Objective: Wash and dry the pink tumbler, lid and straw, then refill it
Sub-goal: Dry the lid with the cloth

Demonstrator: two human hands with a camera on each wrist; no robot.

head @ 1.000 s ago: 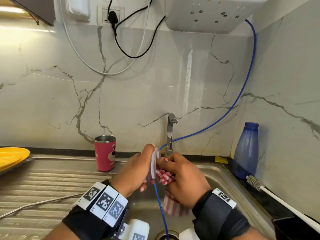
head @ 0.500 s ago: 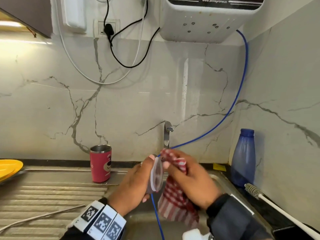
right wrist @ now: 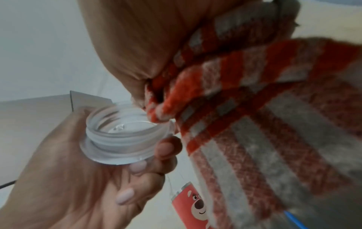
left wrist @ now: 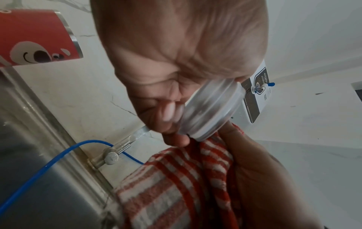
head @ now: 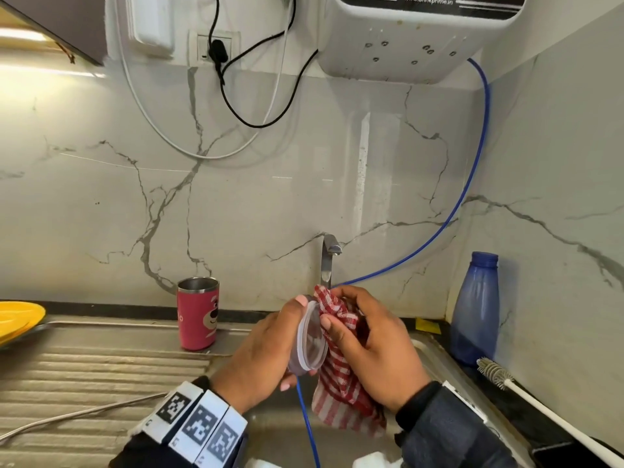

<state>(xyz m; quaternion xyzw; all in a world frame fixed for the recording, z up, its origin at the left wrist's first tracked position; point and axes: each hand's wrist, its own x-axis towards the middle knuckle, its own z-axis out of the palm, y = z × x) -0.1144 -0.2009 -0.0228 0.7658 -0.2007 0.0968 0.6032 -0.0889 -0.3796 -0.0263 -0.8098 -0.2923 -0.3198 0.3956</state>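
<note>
My left hand point(head: 270, 342) grips the clear plastic lid point(head: 310, 336) on edge over the sink; the lid point(right wrist: 121, 134) shows its threaded inner side in the right wrist view. My right hand point(head: 368, 342) holds a red-and-white checked cloth point(head: 341, 383) bunched against the lid's rim, and the cloth point(left wrist: 176, 182) hangs down below both hands. The pink tumbler point(head: 198, 314) with a bear face stands upright and uncovered on the drainboard by the wall, left of my hands. A thin metal straw point(head: 67, 415) lies on the drainboard at the lower left.
The steel tap point(head: 327, 261) rises behind my hands, and a blue hose point(head: 469, 184) runs from the wall purifier point(head: 412, 35) down into the sink point(head: 435, 359). A blue bottle point(head: 476, 309) and a white bottle brush point(head: 526, 396) sit right. A yellow plate point(head: 17, 319) is at far left.
My hands have risen slightly, and the lid has turned in my left hand. My right hand has moved the cloth from below up over the lid's rim. My head has tilted upward.
</note>
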